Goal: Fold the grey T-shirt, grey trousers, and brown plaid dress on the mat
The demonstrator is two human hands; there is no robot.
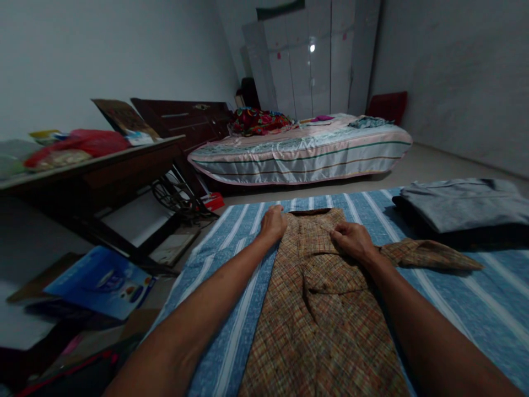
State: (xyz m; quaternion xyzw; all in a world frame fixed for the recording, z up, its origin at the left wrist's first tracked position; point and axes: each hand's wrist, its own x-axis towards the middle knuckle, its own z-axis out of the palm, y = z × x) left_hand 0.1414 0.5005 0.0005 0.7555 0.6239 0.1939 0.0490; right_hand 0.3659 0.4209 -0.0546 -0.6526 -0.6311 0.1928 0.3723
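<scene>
A brown plaid garment (318, 331) lies lengthwise on a blue-and-white striped cloth (237, 242), its neck opening at the far end. One sleeve (430, 255) sticks out to the right; folds and creases run across the garment's upper middle. My left hand (273, 223) is closed at the far left corner, gripping the fabric beside the neck opening. Over on the right edge, slightly nearer to me, my right hand (353, 240) has its fingers curled in a pinch on the same garment, near where the sleeve comes out. The fingertips of both hands are partly hidden.
Folded grey and dark clothes (467, 207) sit at the right. To the left stands a sewing-machine table (136, 154) with a red plastic bag (82, 144) on it; a blue box (103, 281) lies below. A bed (297, 160) and a wardrobe (301, 66) are farther back.
</scene>
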